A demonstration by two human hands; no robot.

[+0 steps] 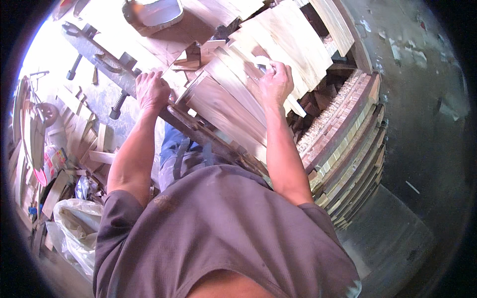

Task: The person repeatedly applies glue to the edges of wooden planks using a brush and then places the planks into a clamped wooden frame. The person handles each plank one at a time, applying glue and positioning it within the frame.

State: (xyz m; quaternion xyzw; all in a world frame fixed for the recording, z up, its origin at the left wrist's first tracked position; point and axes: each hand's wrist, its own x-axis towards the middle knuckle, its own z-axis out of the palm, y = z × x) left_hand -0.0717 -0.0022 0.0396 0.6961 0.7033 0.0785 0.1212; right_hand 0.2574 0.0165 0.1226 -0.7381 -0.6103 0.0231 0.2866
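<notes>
My left hand [152,93] is closed over a long dark metal bar clamp [107,62] with threaded screws, which runs diagonally from the upper left. My right hand [276,82] pinches a small white-ended tool [262,61] whose kind I cannot make out. It is held over light wooden boards [283,42] that lie side by side and overlap. Below the hand, between my forearms, lies a browner wooden panel [223,107] of narrow boards along the clamp's dark rail.
A tray with pale liquid [159,14] stands at the top. Stacked slatted wood [348,144] rises at the right beside grey floor [422,149]. Wood offcuts [74,107] and a clear plastic bag [77,223] lie at the left.
</notes>
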